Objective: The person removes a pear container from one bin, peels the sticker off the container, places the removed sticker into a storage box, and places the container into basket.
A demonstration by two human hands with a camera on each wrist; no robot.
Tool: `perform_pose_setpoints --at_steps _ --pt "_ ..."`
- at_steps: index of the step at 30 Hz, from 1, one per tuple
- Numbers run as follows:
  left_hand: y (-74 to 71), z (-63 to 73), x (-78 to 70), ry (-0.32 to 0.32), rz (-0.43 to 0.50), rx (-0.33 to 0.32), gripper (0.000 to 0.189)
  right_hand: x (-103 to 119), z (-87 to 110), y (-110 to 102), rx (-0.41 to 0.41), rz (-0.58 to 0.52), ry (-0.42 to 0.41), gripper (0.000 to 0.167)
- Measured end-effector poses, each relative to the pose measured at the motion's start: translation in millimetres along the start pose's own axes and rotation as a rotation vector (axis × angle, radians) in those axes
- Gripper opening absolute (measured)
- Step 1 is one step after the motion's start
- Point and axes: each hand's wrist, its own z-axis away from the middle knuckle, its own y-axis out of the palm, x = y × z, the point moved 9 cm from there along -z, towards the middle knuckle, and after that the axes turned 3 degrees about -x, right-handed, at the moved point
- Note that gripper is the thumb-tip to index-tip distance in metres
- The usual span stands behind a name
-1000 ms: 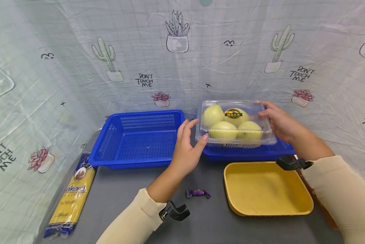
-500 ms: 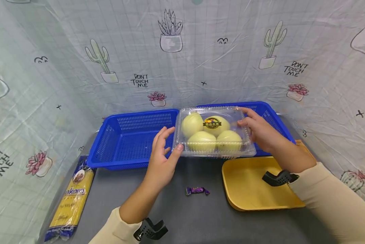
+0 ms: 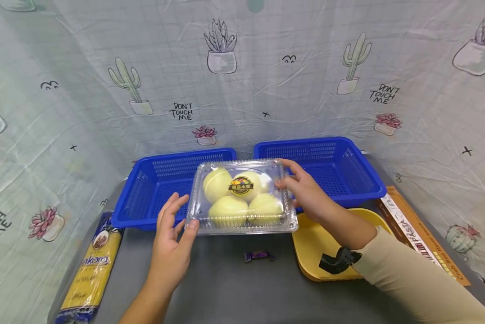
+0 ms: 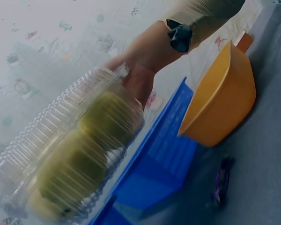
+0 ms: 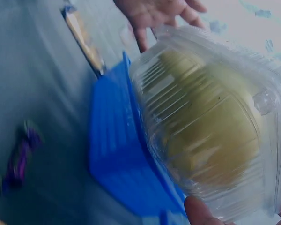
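A clear plastic clamshell box (image 3: 242,225) of pale yellow-green round fruit (image 3: 228,210) hangs in the air, tilted, in front of the two blue baskets. My right hand (image 3: 307,193) grips its right side, thumb on the lid and fingers round the edge. By the box's left side is my left hand (image 3: 171,247), its fingers spread and thumb tip at the front left corner; whether it bears weight is unclear. In the right wrist view, the left hand (image 5: 154,14) shows its spread fingers beyond the box (image 5: 210,117).
A left blue basket (image 3: 124,209) and a right blue basket (image 3: 365,177) stand at the back. Ahead of me lie a yellow tub (image 3: 307,258), a purple-wrapped candy (image 3: 258,256), a spaghetti packet (image 3: 89,274) at left and flat boxes (image 3: 424,238) at right.
The fruit box has moved left and toward me from above the right basket, both hands moving along with it. The right basket and flat boxes now show more fully.
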Motion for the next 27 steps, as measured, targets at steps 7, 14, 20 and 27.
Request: perform_pose_setpoints --at_steps 7,14,20,27 --pt "-42.1 22.9 3.8 -0.054 -0.003 -0.099 0.051 -0.2 6.4 51.8 0.047 -0.039 -0.028 0.069" --pt "-75.6 53.5 17.8 -0.055 0.077 -0.252 0.053 -10.8 16.6 97.4 0.085 -0.063 -0.061 0.071" --pt "-100.4 78.0 36.6 -0.001 0.106 -0.398 0.054 -20.8 27.9 128.9 0.125 -0.038 -0.081 0.072" --pt "-128.8 99.8 55.0 0.093 0.074 -0.456 0.054 -38.0 40.5 154.1 0.169 -0.094 -0.07 0.072"
